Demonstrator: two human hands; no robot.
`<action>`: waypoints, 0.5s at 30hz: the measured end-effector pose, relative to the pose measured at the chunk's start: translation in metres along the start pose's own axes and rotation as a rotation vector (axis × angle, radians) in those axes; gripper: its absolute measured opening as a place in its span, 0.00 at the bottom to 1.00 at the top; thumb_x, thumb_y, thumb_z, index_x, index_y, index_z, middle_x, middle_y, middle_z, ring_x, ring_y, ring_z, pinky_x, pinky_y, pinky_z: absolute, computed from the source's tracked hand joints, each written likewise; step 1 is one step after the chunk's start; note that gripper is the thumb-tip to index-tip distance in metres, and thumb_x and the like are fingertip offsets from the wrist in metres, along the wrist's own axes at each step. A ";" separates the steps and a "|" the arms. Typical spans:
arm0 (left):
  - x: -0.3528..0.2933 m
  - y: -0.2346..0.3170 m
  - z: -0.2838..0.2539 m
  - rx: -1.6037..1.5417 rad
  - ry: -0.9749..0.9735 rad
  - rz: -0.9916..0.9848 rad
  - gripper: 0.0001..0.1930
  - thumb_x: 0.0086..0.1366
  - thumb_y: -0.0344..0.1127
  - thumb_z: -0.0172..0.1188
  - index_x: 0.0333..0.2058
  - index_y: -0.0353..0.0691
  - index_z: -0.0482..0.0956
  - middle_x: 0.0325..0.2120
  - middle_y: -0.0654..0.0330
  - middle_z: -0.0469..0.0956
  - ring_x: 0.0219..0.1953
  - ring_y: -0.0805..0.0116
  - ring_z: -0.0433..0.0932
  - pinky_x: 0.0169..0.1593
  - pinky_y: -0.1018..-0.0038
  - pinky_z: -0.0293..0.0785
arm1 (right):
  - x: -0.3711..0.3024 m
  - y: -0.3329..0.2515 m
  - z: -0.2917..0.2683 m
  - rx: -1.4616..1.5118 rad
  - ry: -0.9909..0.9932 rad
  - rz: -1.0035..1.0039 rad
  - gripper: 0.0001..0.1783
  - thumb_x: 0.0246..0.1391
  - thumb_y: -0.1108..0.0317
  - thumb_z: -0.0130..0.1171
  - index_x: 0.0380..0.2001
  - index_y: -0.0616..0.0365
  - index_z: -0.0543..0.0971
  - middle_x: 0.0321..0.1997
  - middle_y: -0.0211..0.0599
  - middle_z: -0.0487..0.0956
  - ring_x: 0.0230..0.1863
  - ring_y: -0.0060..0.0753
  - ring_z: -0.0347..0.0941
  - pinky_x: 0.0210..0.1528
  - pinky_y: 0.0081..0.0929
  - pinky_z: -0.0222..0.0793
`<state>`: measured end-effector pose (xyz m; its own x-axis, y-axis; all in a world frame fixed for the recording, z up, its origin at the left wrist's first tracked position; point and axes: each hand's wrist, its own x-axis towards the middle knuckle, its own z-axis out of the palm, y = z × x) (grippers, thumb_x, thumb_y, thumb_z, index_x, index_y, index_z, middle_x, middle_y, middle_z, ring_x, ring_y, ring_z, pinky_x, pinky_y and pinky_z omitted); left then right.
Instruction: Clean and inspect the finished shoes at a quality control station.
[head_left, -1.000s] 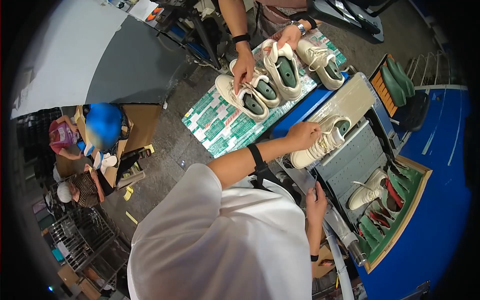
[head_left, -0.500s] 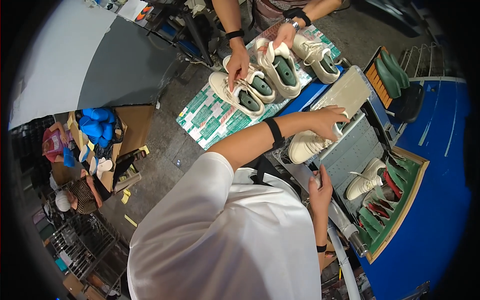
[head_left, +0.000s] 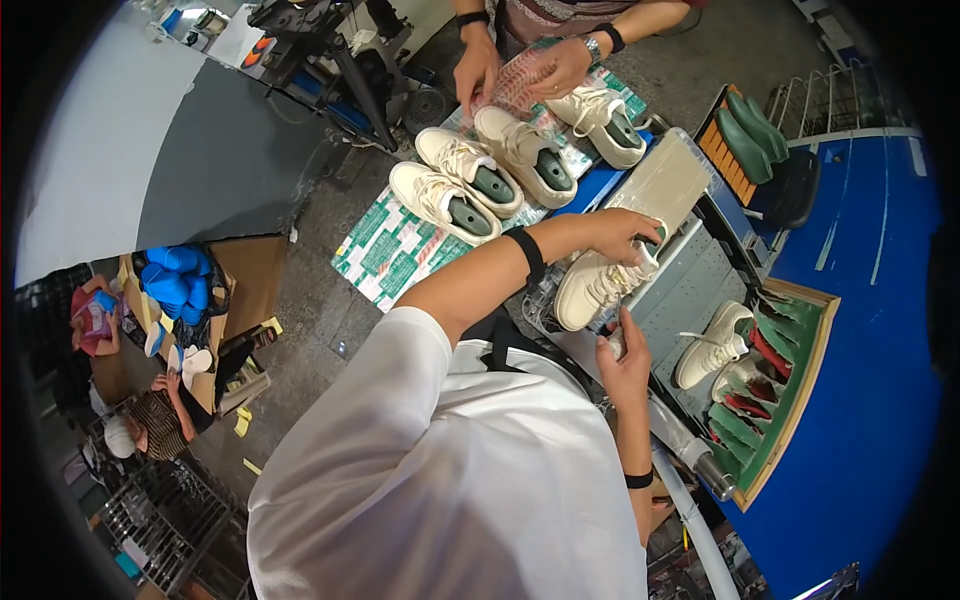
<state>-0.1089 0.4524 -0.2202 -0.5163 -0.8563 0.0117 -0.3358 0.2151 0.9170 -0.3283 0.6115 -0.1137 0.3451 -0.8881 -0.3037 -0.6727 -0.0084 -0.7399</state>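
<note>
My left hand [head_left: 628,236] grips a cream lace-up sneaker [head_left: 592,287] at its heel and collar, where a bit of green last shows inside. The sneaker is tilted, its toe pointing toward my body. Just beside its side and sole, my right hand [head_left: 626,362] is closed around a small whitish thing that I cannot make out. Farther right, a second cream sneaker [head_left: 706,352] lies on the grey conveyor surface [head_left: 672,288] with a lace trailing out. Several cream sneakers [head_left: 440,200] with green lasts stand on the taped table [head_left: 378,262].
Across from me, a co-worker's hands [head_left: 560,70] are above the taped table. A wood-edged green tray [head_left: 792,425] with green and red flaps borders the conveyor. Green lasts [head_left: 745,142] rest on an orange slatted rack. A metal roller end [head_left: 716,476] sticks out near my right forearm.
My left hand has turned the sneaker so its laces show more. My right hand stays close to it. The co-worker's hands have come off the sneakers, which now stand closer together.
</note>
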 end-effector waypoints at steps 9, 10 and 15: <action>-0.002 0.019 -0.014 0.085 0.007 -0.099 0.30 0.53 0.44 0.81 0.58 0.57 0.87 0.41 0.54 0.89 0.45 0.53 0.88 0.48 0.62 0.81 | 0.008 -0.009 0.007 -0.065 0.095 -0.004 0.41 0.53 0.65 0.71 0.68 0.72 0.72 0.53 0.53 0.82 0.54 0.52 0.80 0.59 0.40 0.74; -0.001 0.016 -0.015 0.070 0.002 -0.060 0.30 0.53 0.44 0.80 0.58 0.58 0.87 0.42 0.53 0.89 0.45 0.53 0.88 0.48 0.62 0.81 | 0.014 -0.009 0.006 -0.076 0.102 -0.041 0.42 0.53 0.64 0.71 0.68 0.72 0.72 0.53 0.54 0.82 0.54 0.53 0.80 0.60 0.41 0.74; 0.002 0.011 -0.036 -0.019 -0.041 -0.177 0.34 0.58 0.47 0.78 0.63 0.44 0.83 0.54 0.48 0.86 0.57 0.54 0.84 0.61 0.64 0.77 | 0.035 -0.015 0.001 -0.136 0.168 -0.115 0.44 0.51 0.59 0.72 0.67 0.73 0.72 0.53 0.56 0.82 0.55 0.59 0.79 0.60 0.46 0.73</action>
<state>-0.0857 0.4360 -0.1961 -0.4823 -0.8601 -0.1662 -0.4098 0.0538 0.9106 -0.3053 0.5811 -0.1139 0.3187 -0.9415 -0.1098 -0.7213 -0.1658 -0.6725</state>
